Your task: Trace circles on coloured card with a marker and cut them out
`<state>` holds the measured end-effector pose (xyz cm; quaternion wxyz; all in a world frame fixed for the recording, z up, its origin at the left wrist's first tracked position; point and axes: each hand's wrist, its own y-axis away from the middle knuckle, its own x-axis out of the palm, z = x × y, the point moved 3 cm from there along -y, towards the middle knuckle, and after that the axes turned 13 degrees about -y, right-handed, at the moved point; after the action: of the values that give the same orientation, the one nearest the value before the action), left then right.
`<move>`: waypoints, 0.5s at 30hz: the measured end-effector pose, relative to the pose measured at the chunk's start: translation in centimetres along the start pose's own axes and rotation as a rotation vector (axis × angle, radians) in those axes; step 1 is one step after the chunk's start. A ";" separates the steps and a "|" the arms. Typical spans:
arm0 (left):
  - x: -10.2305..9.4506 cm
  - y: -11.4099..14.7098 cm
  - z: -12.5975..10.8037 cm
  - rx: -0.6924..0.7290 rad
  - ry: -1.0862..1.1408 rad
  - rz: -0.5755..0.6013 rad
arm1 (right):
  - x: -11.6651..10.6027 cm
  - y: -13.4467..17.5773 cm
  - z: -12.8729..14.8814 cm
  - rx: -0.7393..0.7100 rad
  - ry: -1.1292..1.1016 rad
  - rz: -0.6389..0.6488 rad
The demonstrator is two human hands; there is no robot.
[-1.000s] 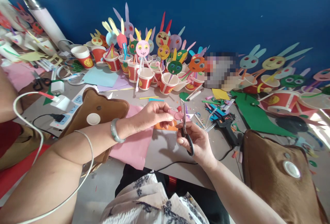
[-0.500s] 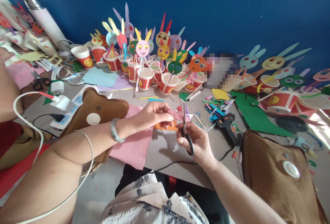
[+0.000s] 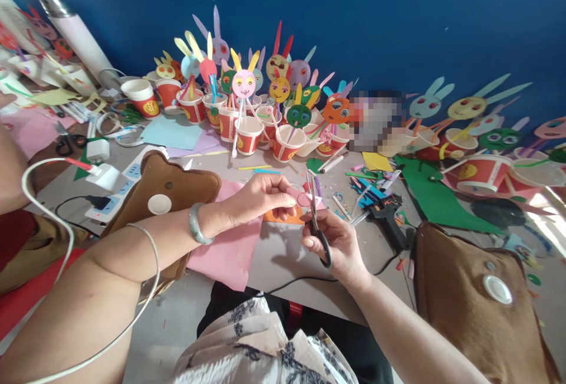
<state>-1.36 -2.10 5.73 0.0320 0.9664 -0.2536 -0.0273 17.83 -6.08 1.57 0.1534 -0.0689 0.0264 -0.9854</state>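
I am watching a small pink paper disc (image 3: pixel 303 199) being pinched at its edge by the left hand (image 3: pixel 260 196), held just above the grey table (image 3: pixel 283 254). The right hand (image 3: pixel 336 242) is gripping black-handled scissors (image 3: pixel 316 219), fingers clenched through the loops, the blades standing apart around the disc. A pink paper sheet (image 3: pixel 230 248) is lying under the left wrist, a black glue gun (image 3: pixel 387 213) is resting near the right hand, and paper cups with rabbit faces (image 3: pixel 247 118) are crowding the blue wall (image 3: pixel 398 12) behind.
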 end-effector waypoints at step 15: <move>0.0 0.0 0.1 0.005 0.036 -0.025 | 0.1 0.1 0.2 0.003 0.008 -0.026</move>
<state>-1.38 -2.06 5.62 0.0335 0.9699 -0.2409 -0.0098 17.75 -6.22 1.73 0.1406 -0.0649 0.0246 -0.9876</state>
